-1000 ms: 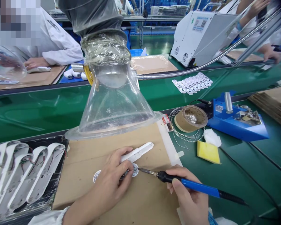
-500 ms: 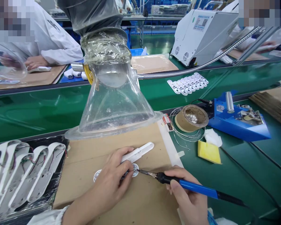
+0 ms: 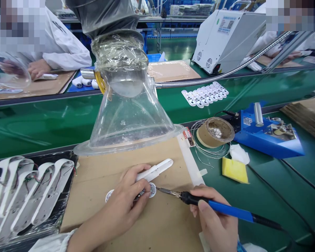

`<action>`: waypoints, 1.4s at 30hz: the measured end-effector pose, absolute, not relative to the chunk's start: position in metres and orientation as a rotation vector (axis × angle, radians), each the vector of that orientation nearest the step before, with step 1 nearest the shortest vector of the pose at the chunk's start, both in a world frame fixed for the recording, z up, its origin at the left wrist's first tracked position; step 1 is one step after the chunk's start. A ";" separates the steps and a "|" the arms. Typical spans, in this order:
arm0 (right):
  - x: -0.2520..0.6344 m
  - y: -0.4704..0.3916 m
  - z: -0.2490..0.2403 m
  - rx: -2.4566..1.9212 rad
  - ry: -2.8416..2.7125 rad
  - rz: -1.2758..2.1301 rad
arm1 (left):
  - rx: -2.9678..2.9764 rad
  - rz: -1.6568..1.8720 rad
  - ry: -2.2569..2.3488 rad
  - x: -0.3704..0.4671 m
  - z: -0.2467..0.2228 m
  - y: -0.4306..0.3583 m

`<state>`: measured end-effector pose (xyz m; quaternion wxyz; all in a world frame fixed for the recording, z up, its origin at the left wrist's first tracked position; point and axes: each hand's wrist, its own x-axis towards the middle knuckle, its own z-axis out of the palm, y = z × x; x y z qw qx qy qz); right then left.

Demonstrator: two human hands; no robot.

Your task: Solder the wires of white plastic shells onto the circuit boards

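My right hand (image 3: 216,213) grips a blue-handled soldering iron (image 3: 225,209). The iron's tip points left, just off the right end of a small white circuit board (image 3: 152,190). Closed over the middle of that board, my left hand (image 3: 128,199) hides most of it; its two round ends stick out either side. Beyond the board lies a white plastic housing (image 3: 159,169) that the left fingers touch and partly cover. Both pieces are on a sheet of brown cardboard (image 3: 94,182).
A clear fume hood (image 3: 131,122) hangs over the cardboard's far side. White housings with wires (image 3: 52,192) lie at left. At right are a solder wire coil (image 3: 203,150), a cardboard ring (image 3: 208,136), a yellow sponge (image 3: 235,170) and a blue iron stand (image 3: 267,140). Circuit boards (image 3: 204,95) lie on the green belt.
My right hand has drawn the soldering iron a little to the right, its tip moving away from the board's end. The boards on the belt have shifted left. My left hand stays put.
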<state>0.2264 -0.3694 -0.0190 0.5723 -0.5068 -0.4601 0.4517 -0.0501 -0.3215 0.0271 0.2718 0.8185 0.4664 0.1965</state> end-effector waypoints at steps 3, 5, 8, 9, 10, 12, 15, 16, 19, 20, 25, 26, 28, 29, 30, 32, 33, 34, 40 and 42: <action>0.227 -0.370 -0.019 -1.228 -1.116 1.059 | 2.258 0.572 1.279 -0.047 0.024 -0.321; 0.226 -0.371 -0.018 -1.268 -1.146 1.071 | 2.287 0.603 1.294 -0.046 0.022 -0.321; 0.225 -0.372 -0.017 -1.308 -1.166 1.093 | 2.301 0.610 1.306 -0.044 0.021 -0.320; 0.224 -0.372 -0.017 -1.318 -1.169 1.094 | 2.302 0.610 1.307 -0.044 0.021 -0.319; 0.224 -0.372 -0.017 -1.329 -1.174 1.092 | 2.300 0.608 1.309 -0.044 0.021 -0.319; 0.223 -0.372 -0.018 -1.350 -1.181 1.083 | 2.293 0.598 1.312 -0.045 0.021 -0.319; 0.223 -0.372 -0.020 -1.360 -1.186 1.080 | 2.271 0.566 1.308 -0.046 0.022 -0.318; 0.223 -0.372 -0.020 -1.359 -1.186 1.081 | 2.263 0.552 1.303 -0.046 0.022 -0.318; 0.223 -0.372 -0.019 -1.349 -1.181 1.067 | 2.238 0.512 1.294 -0.047 0.025 -0.319; 0.222 -0.371 -0.018 -1.344 -1.180 1.061 | 2.229 0.503 1.293 -0.047 0.026 -0.319; 0.221 -0.370 -0.014 -1.331 -1.185 1.056 | 2.213 0.485 1.275 -0.047 0.031 -0.318; 0.221 -0.370 -0.014 -1.338 -1.185 1.054 | 2.214 0.482 1.269 -0.048 0.031 -0.318; 0.221 -0.370 -0.015 -1.352 -1.186 1.049 | 2.214 0.476 1.257 -0.049 0.031 -0.316; 0.221 -0.370 -0.016 -1.357 -1.188 1.048 | 2.213 0.473 1.253 -0.049 0.031 -0.316; 0.221 -0.370 -0.016 -1.356 -1.192 1.048 | 2.212 0.468 1.251 -0.050 0.031 -0.315; 0.222 -0.370 -0.017 -1.348 -1.205 1.056 | 2.211 0.459 1.253 -0.050 0.031 -0.315; 0.222 -0.370 -0.018 -1.347 -1.208 1.063 | 2.211 0.452 1.253 -0.049 0.031 -0.314; 0.222 -0.370 -0.018 -1.347 -1.209 1.069 | 2.212 0.447 1.252 -0.049 0.032 -0.314; 0.222 -0.371 -0.017 -1.333 -1.199 1.110 | 2.239 0.467 1.258 -0.047 0.030 -0.315; 0.221 -0.371 -0.017 -1.326 -1.194 1.118 | 2.249 0.476 1.257 -0.046 0.029 -0.316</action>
